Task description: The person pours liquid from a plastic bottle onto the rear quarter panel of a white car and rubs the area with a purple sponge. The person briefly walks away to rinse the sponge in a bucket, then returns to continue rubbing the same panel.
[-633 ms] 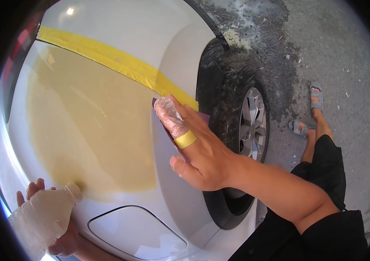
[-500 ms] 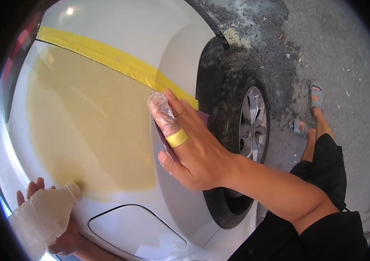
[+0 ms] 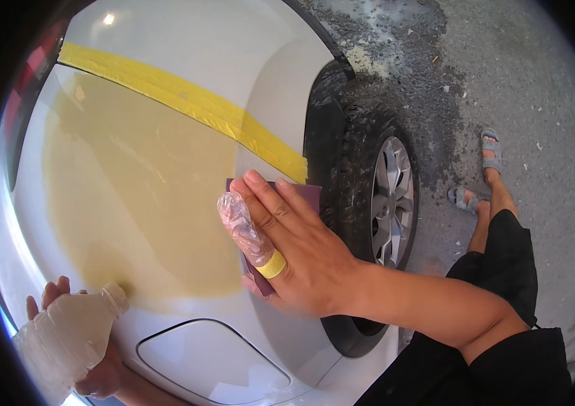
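Observation:
My right hand (image 3: 294, 247) lies flat on a white car body panel (image 3: 186, 61), pressing a dark purple sheet of sandpaper (image 3: 304, 191) against it beside the wheel arch. Its index finger is wrapped in clear plastic held by a yellow band. My left hand (image 3: 91, 358) grips a crumpled clear plastic bottle (image 3: 64, 335) at the lower left, its neck touching the panel. A large yellowish filler patch (image 3: 131, 196) covers the panel between the hands.
A strip of yellow masking tape (image 3: 186, 101) runs diagonally above the patch. The fuel filler flap (image 3: 213, 358) sits below it. A dark tyre with a silver wheel (image 3: 392, 203) is to the right, then rough asphalt (image 3: 531, 81) and my sandalled feet (image 3: 480, 176).
My right hand with the sandpaper has slid a little up and left and back down along the panel edge. The left hand and bottle have stayed put.

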The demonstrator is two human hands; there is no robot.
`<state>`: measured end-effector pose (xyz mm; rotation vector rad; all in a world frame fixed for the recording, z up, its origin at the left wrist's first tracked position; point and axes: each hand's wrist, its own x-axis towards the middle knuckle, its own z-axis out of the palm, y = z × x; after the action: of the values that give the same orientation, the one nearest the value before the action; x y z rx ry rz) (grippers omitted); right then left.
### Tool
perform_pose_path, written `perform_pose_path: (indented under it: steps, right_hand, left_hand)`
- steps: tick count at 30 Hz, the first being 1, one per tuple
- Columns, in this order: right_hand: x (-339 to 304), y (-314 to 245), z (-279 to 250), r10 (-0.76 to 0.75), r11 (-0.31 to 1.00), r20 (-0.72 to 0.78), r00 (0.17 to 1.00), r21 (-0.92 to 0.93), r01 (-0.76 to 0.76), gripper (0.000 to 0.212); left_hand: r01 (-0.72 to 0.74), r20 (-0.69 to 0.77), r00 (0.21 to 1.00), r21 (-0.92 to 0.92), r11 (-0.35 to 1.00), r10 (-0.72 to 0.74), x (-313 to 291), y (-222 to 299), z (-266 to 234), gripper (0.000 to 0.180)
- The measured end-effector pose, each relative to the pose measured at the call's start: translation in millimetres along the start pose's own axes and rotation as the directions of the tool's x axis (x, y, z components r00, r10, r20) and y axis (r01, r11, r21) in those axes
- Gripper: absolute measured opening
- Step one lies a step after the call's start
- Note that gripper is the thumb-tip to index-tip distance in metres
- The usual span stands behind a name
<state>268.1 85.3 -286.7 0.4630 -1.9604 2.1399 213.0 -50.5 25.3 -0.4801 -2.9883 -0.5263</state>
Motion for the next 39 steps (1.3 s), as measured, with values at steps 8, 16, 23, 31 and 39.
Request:
perform_pose_path:
  steps: [8, 16, 23, 31, 39]
  right_hand:
    - [11.1, 7.2, -0.6, 0.071, 0.994, -0.060, 0.996, 0.086, -0.066, 0.079]
    - [15.7, 11.4, 3.3, 0.098, 0.993, -0.096, 0.991, 0.075, -0.091, 0.075]
    - [27.7, 9.2, 9.6, 0.116, 0.989, -0.179, 0.977, 0.109, -0.098, 0.074]
    - [18.9, 14.1, 7.7, 0.093, 0.991, -0.137, 0.986, 0.109, -0.078, 0.074]
    - [18.2, 14.0, 7.1, 0.097, 0.989, -0.172, 0.980, 0.131, -0.075, 0.074]
  left_hand:
    - [-0.001, 0.024, 1.000, 0.002, 1.000, 0.001, 0.2, -0.6, -0.2, 0.119]
    - [0.005, 0.020, 1.000, -0.027, 1.000, -0.004, -0.9, -0.7, -0.8, 0.117]
    - [-0.022, 0.035, 0.999, -0.026, 0.999, 0.023, -0.5, -5.5, -2.4, 0.117]
    - [-0.006, -0.003, 1.000, -0.036, 0.999, 0.006, 1.2, -3.5, 5.5, 0.117]
    - [-0.023, 0.041, 0.999, -0.033, 0.999, 0.024, 1.2, -3.6, -0.1, 0.118]
